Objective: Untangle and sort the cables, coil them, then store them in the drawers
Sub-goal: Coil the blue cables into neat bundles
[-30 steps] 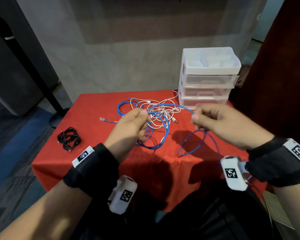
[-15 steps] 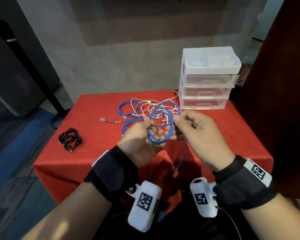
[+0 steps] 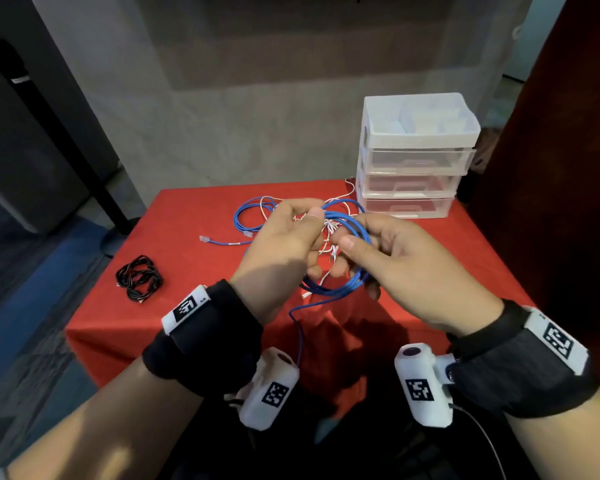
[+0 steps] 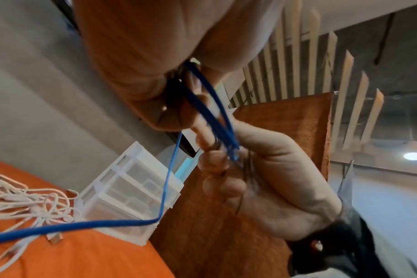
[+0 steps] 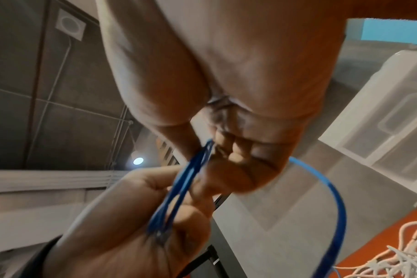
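no legible text, only coded square markers on wristbands

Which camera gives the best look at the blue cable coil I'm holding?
The head view: it shows the blue cable coil as whole loops held between the left hand and right hand, tail hanging. The left wrist view shows only bunched strands; the right wrist view shows strands and one arc.

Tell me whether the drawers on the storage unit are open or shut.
Shut: all three drawers sit flush in the storage unit.
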`<move>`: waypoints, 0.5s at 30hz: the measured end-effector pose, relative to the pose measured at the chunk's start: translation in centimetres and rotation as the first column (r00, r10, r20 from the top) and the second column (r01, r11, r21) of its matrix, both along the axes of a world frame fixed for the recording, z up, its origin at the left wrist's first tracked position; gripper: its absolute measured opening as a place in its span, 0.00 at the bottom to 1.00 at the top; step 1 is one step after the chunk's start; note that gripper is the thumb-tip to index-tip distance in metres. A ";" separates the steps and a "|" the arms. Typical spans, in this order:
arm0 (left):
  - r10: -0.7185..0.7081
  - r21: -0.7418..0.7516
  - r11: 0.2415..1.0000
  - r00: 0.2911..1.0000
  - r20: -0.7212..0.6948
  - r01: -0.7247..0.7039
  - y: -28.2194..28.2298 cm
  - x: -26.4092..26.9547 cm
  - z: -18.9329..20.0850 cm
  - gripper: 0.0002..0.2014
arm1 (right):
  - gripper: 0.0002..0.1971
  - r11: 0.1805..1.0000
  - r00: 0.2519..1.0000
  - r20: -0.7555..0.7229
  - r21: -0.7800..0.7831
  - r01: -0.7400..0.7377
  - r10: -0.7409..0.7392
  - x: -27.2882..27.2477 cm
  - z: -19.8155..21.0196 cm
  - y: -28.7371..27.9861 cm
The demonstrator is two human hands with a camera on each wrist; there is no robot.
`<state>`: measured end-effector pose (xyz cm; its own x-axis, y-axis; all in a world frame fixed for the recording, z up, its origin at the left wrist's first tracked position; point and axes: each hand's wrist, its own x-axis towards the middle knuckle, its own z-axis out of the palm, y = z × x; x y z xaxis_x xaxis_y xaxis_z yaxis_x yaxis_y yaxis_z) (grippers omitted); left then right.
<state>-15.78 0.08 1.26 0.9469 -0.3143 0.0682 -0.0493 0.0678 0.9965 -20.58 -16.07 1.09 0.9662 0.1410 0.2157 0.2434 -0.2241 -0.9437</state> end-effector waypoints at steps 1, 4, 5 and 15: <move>-0.057 -0.013 0.998 0.998 -0.031 0.057 0.2 -0.2 0.2 0.07 | 0.07 1.000 1.000 0.024 -0.005 -0.005 0.005 0.1 -0.1 0.0; -0.225 -0.096 0.973 0.958 -0.175 0.211 1.1 -0.5 1.1 0.14 | 0.09 0.998 0.998 0.047 0.043 -0.044 0.042 0.1 -0.1 -0.4; -0.242 -0.097 0.969 0.949 -0.201 0.227 1.4 -0.6 1.4 0.14 | 0.10 0.997 0.997 0.048 0.035 -0.065 0.064 0.0 0.0 -0.4; -0.240 0.193 0.952 0.971 -0.018 0.239 2.6 -0.9 1.9 0.14 | 0.05 0.918 0.975 0.218 -0.373 0.132 -0.052 1.3 -0.7 -2.0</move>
<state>-16.69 2.71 3.19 0.8418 -0.5397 -0.0102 -0.0612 -0.1142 0.9916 -19.31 -18.04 0.44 0.9214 0.1642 0.3523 0.3781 -0.5887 -0.7145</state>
